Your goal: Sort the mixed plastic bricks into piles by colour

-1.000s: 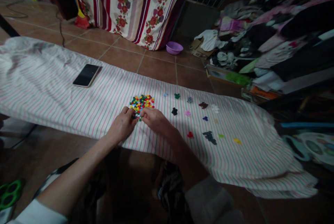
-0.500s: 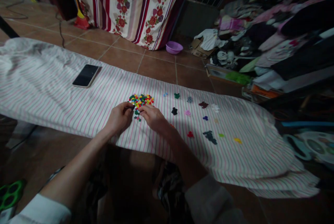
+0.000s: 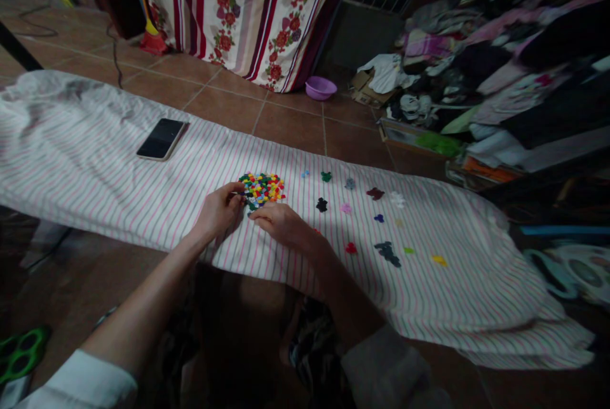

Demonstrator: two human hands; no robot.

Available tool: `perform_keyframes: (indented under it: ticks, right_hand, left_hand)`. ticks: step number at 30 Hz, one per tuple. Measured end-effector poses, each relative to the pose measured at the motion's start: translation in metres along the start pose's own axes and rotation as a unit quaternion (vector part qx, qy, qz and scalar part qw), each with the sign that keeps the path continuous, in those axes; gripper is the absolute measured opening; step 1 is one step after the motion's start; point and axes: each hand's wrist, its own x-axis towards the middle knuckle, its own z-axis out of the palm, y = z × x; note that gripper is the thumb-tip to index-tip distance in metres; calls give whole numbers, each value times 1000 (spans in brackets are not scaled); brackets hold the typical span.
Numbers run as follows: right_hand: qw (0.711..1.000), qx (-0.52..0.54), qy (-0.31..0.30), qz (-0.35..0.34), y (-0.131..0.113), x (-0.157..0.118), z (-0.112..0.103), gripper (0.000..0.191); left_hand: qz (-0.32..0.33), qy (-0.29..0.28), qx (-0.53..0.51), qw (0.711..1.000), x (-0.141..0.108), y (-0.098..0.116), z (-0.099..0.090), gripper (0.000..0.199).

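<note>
A mixed heap of small coloured plastic pieces [image 3: 263, 185] lies on the striped cloth [image 3: 200, 190], in front of both hands. At the heap's left edge my left hand [image 3: 220, 209] has its thumb and fingers drawn together; any piece between them is too small to make out. My right hand [image 3: 282, 223] is pinched at the heap's near edge, over a few loose pieces, and what it holds is hidden by the fingers. Right of the hands lie small groups sorted by colour, among them black pieces [image 3: 321, 204], red pieces [image 3: 351, 248] and dark grey pieces [image 3: 388, 253].
A phone [image 3: 162, 139] lies on the cloth at the left. Beyond the cloth's far edge are a purple basin [image 3: 320, 87], a red broom [image 3: 153, 44] and a floral curtain [image 3: 243, 15]. Clothes [image 3: 500, 66] are piled at the right.
My right hand has moved slightly toward me, from the heap to its near edge, covering the loose pieces there. My left hand stays at the heap's left side. The view has shifted slightly.
</note>
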Motion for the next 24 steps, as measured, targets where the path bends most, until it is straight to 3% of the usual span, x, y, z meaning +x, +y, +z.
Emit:
perform_keyframes:
  ticks: [5,13,19,24]
  right_hand:
    - [998,-11,51,39,12,1,2,27]
    - [996,21,80,39,18,-1,-2,25]
    - [994,15,98,38,17,-2,-6,24]
    - [993,19,110,40,14,-2,-7,22]
  left_hand:
    - [-3,-2,38,999,-1,1,-6,32]
    - [8,30,93,995,3,-1,-8,30]
    - [81,0,247,965,1,2,-6,31]
    - [83,-14,326,942,3,9,0,32]
